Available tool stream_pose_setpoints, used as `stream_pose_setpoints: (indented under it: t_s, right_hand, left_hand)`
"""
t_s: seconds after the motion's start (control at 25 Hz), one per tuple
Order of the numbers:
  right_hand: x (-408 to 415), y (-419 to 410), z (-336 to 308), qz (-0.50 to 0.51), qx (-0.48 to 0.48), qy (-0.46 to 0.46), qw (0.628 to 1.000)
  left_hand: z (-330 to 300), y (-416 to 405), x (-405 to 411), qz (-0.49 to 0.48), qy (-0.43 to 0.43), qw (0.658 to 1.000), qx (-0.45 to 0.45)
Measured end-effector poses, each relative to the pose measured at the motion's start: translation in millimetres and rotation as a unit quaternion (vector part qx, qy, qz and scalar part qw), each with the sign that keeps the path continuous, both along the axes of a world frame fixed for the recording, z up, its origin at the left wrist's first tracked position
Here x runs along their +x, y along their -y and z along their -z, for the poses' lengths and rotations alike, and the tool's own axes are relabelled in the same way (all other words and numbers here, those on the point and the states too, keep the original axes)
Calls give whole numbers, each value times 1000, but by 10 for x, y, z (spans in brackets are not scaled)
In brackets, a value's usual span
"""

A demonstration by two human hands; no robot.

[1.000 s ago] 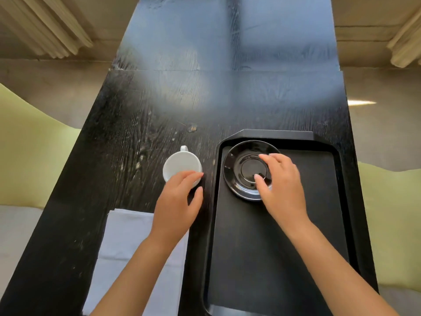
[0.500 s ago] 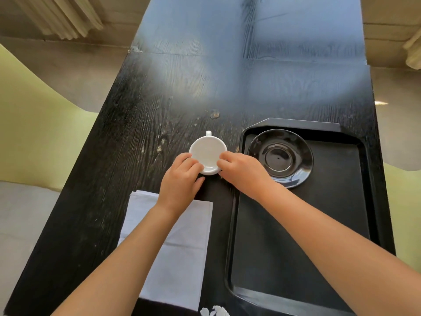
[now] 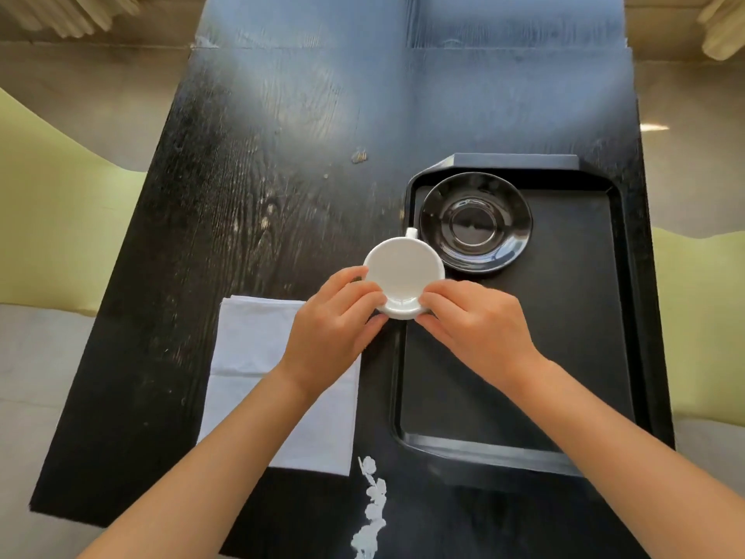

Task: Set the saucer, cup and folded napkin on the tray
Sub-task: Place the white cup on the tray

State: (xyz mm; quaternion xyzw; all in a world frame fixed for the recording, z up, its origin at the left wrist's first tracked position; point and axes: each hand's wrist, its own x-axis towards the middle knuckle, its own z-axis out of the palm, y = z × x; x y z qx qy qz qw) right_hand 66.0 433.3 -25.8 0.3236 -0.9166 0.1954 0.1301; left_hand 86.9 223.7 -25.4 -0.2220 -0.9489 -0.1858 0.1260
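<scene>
**Both hands carry the cup over the tray's left rim**

The fingers (image 3: 354,294) of the left hand (image 3: 328,336) and those of the right hand (image 3: 479,328) pinch the one white cup (image 3: 403,272) from either side, low on its near wall, thumbs beneath. The cup tilts so that its open mouth faces the camera, its handle pointing away toward the saucer. It sits above the tray's left rim, just beside the saucer's near-left edge; whether it touches the rim cannot be told.

Counted: one cup, one black saucer (image 3: 475,221), one black tray (image 3: 564,357), one folded white napkin (image 3: 250,357), two hands. The saucer lies in the tray's far-left corner. The napkin lies flat on the black bench (image 3: 250,175) left of the tray, partly under the left wrist.

Both forearms reach forward from the near edge, converging on the cup, wrists roughly level.

Half a second ago the cup stood on the bench well left of the tray, with both hands closing on it; it has since come right to the rim. Saucer and napkin have stayed put.
</scene>
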Motion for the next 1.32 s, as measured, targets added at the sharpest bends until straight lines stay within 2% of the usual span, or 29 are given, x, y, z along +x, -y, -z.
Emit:
stream_pose_setpoints:
  t_s: [0.16, 0.32, 0.64, 0.88, 1.04, 1.16, 1.32]
  right_hand:
    - [784, -274, 59, 33, -18, -16, 999]
    - [1222, -365, 201, 41, -32, 12, 999]
    - [1486, -315, 307, 103, -42, 70, 991]
    - [1564, -235, 219, 143, 3, 101, 985]
    - [1701, -95, 58, 228, 19, 135, 964]
    - [1880, 163, -118, 274, 6, 110, 956]
    - [1971, 846, 1, 197, 18, 119, 973]
  left_hand:
    - [92, -203, 512, 79, -16, 997, 19]
    - [195, -285, 767, 138, -2, 990, 29]
    - [254, -178, 924, 187, -5, 982, -22]
    - [187, -75, 933, 231, 79, 965, -91]
    - [52, 60, 1053, 201, 115, 969, -85]
    - [-4, 491, 1252, 102, 134, 984, -54]
    - [143, 1240, 1558, 21, 214, 972, -97]
